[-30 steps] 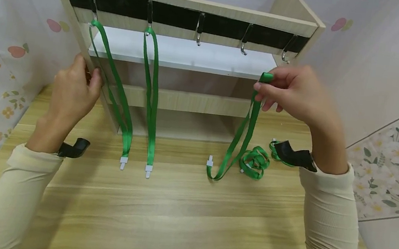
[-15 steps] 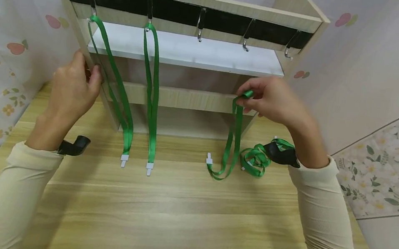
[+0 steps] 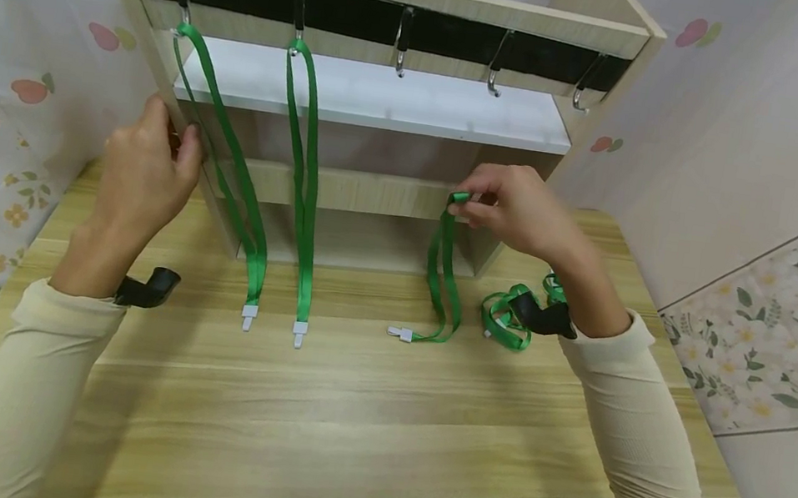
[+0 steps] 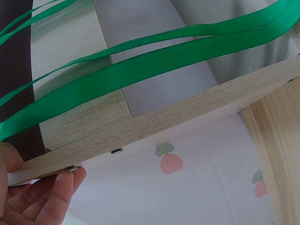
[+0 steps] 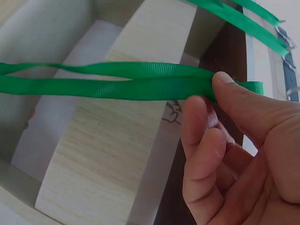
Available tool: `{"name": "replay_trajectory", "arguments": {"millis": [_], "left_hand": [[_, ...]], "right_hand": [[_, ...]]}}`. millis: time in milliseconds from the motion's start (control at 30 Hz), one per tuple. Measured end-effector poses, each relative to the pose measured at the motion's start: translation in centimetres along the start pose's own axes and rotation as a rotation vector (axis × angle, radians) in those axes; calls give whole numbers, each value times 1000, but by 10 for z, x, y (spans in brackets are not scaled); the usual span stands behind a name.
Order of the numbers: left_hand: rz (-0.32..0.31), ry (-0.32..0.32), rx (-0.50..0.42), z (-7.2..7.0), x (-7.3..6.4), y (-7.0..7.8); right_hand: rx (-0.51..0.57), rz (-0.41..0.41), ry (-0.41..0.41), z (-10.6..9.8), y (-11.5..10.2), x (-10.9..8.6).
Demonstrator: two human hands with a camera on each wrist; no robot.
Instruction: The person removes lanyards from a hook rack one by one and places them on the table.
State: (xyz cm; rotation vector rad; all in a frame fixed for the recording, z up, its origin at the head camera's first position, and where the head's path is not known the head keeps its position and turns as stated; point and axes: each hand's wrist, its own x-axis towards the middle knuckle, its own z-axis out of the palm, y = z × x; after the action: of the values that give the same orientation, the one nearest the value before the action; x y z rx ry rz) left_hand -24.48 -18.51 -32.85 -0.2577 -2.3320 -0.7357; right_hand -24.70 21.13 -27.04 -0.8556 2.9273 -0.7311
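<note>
My right hand pinches a green lanyard near its looped top, thumb against fingers, as the right wrist view shows. The strap hangs down from there, and its white clip lies at the tabletop. At the left, my left hand grips the side panel of the wooden rack, thumb on one face and fingers on the other. Two more green lanyards hang from the rack's first hook and second hook, with white clips at their lower ends.
Three bare metal hooks, including the middle hook, line the black strip to the right. A coiled green lanyard lies on the wooden table, with more green strap partly hidden behind my right wrist. Walls stand behind and at the right.
My right hand has moved left and down with the lanyard, whose clip now lies flatter and points left. My left hand keeps its grip on the rack's side.
</note>
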Motion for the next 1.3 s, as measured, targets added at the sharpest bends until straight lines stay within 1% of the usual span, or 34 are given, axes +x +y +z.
{"name": "replay_trajectory", "arguments": {"millis": [67, 133, 300, 367, 467, 600, 733, 800, 933, 1067, 1300], "left_hand": [[-6, -1, -1, 0, 0, 0], [-11, 0, -4, 0, 0, 0], [-21, -4, -6, -1, 1, 1], [-20, -6, -6, -1, 1, 2], [-21, -6, -8, -1, 1, 2], [-20, -1, -11, -1, 1, 2], [-18, 2, -13, 0, 1, 1], [-14, 1, -12, 0, 1, 1], [-6, 3, -9, 0, 1, 1], [-9, 2, -8, 0, 1, 1], [-20, -5, -5, 0, 0, 2]], "right_hand": [[12, -42, 11, 2, 0, 0], [55, -47, -2, 3, -1, -1], [194, 8, -86, 6, -4, -4], [235, 2, -119, 7, -3, -6], [284, -36, -169, 10, -1, -9], [341, -84, -256, 12, 2, -13], [391, -125, -375, 15, 9, -18], [423, -133, -437, 17, 14, -21], [484, -115, -526, 21, 22, -26], [512, -75, -559, 24, 32, -32], [503, -6, -624, 30, 49, -43]]}}
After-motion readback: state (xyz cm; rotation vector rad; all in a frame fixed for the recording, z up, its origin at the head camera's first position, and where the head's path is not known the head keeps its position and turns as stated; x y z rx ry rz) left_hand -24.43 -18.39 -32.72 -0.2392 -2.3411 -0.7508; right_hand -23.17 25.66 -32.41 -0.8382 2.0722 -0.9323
